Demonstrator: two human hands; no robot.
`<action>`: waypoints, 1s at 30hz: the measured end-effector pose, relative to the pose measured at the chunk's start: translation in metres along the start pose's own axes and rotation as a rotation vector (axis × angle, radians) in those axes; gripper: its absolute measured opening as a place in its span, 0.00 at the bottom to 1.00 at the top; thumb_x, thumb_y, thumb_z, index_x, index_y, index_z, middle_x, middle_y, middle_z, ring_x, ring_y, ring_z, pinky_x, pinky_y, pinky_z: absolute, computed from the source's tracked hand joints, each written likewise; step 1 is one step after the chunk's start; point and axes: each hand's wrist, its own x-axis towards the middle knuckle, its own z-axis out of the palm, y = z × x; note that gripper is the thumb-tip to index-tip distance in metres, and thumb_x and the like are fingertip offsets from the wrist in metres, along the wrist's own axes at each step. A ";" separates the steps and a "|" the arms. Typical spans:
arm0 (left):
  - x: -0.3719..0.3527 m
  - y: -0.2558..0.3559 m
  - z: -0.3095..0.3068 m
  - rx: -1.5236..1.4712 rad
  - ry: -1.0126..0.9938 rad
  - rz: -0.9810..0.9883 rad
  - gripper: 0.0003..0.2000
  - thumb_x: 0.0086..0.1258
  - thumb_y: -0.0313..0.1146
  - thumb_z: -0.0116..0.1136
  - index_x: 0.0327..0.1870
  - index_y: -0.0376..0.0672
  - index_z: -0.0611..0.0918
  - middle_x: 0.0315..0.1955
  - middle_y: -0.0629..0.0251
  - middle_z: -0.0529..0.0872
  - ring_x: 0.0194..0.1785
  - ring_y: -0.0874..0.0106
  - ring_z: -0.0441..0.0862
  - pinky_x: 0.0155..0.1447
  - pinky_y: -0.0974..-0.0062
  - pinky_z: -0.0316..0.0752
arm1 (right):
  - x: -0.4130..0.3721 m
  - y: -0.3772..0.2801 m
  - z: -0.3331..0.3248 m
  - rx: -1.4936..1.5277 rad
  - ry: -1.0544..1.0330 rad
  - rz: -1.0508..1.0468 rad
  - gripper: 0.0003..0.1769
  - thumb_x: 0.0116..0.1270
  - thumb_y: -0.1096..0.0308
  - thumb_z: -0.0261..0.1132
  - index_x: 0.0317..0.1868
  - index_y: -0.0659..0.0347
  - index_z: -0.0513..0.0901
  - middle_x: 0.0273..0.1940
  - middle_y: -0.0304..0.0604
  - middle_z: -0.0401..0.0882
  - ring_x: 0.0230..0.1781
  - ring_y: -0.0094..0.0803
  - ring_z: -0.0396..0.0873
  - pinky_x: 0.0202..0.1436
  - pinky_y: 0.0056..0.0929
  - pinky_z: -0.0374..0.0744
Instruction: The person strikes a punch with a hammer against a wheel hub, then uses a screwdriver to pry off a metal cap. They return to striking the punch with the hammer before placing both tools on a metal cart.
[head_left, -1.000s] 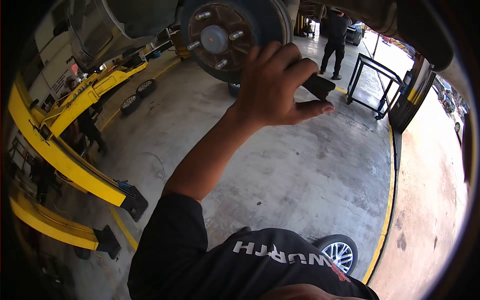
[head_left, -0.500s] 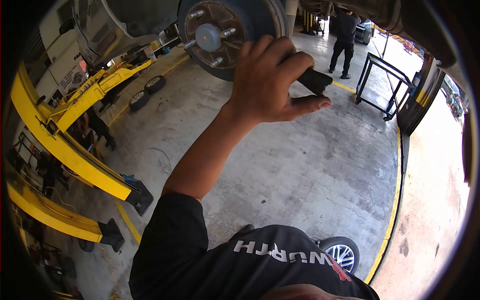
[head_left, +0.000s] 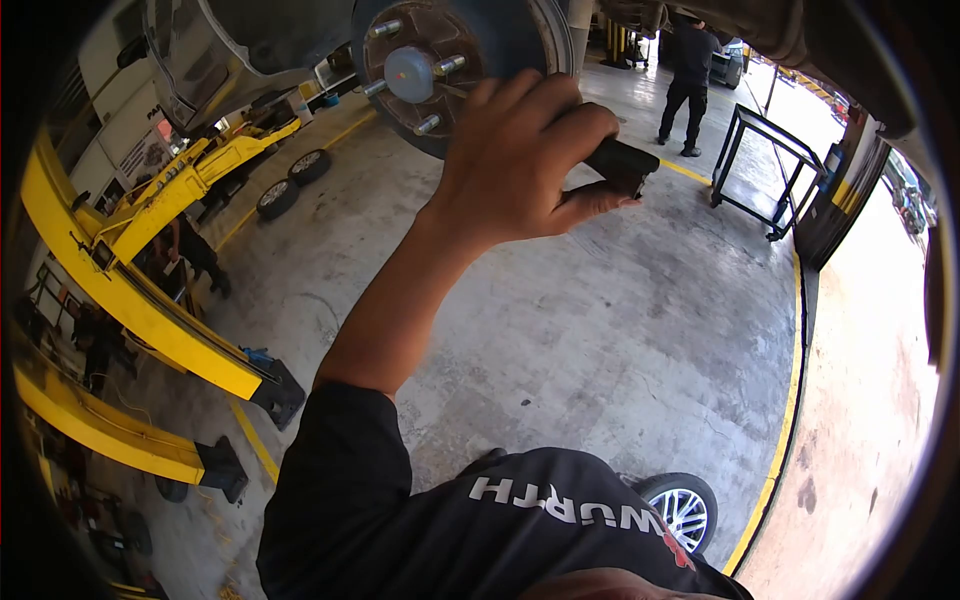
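My left hand (head_left: pixel 520 165) is raised in front of the bare wheel hub, back of the hand toward me. Its fingers curl round a black cylindrical handle (head_left: pixel 622 163), whose blunt end sticks out to the right above my thumb. The rest of that tool is hidden by the hand. Behind the knuckles stands the brake disc (head_left: pixel 505 40), with a greyish centre cap (head_left: pixel 408 74) and several wheel studs (head_left: pixel 428 125) pointing out. My fingertips overlap the disc's lower right part in this view. My right hand is out of the picture.
Yellow lift arms (head_left: pixel 150 310) stand along the left. Two wheels (head_left: pixel 278 198) lie on the floor beyond them, and another wheel (head_left: pixel 680 512) is by my body. A black frame trolley (head_left: pixel 765 165) and a person (head_left: pixel 688 85) are at the back right.
My left hand and the black handle have shifted slightly left. The thumb has drawn in closer to the handle's end. The hub sits slightly further left in view.
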 end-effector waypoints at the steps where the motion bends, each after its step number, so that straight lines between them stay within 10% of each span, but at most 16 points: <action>1: -0.001 -0.001 -0.002 0.012 -0.027 0.017 0.25 0.50 0.60 0.75 0.38 0.50 0.84 0.31 0.70 0.80 0.36 0.67 0.79 0.40 0.66 0.68 | -0.005 -0.001 -0.010 -0.008 0.025 -0.082 0.15 0.61 0.64 0.75 0.39 0.69 0.85 0.29 0.47 0.83 0.29 0.30 0.82 0.35 0.34 0.78; 4: -0.001 -0.006 -0.005 0.044 -0.071 0.070 0.18 0.46 0.42 0.77 0.36 0.50 0.83 0.28 0.71 0.83 0.33 0.69 0.84 0.35 0.69 0.73 | -0.089 -0.133 -0.073 0.146 0.157 -0.294 0.18 0.66 0.63 0.72 0.48 0.67 0.80 0.27 0.40 0.77 0.26 0.28 0.76 0.30 0.33 0.74; 13: 0.007 -0.013 -0.011 0.061 -0.042 0.106 0.12 0.50 0.36 0.72 0.34 0.47 0.82 0.30 0.64 0.86 0.30 0.62 0.86 0.36 0.66 0.80 | -0.263 -0.393 -0.184 0.823 0.173 -1.358 0.13 0.74 0.66 0.65 0.48 0.63 0.72 0.26 0.36 0.73 0.18 0.21 0.69 0.21 0.22 0.69; 20: 0.008 -0.017 -0.017 0.085 -0.030 0.121 0.12 0.54 0.39 0.71 0.31 0.45 0.80 0.27 0.64 0.83 0.30 0.61 0.84 0.35 0.66 0.77 | -0.318 -0.460 -0.175 0.823 0.378 -1.624 0.22 0.73 0.56 0.70 0.28 0.59 0.71 0.24 0.33 0.71 0.24 0.19 0.66 0.27 0.22 0.65; 30: 0.003 -0.016 -0.019 0.050 -0.056 0.091 0.14 0.50 0.38 0.72 0.33 0.46 0.80 0.29 0.66 0.84 0.34 0.62 0.85 0.37 0.66 0.78 | -0.307 -0.479 -0.172 0.698 0.562 -1.546 0.20 0.76 0.54 0.65 0.37 0.61 0.71 0.19 0.33 0.70 0.16 0.18 0.67 0.19 0.21 0.66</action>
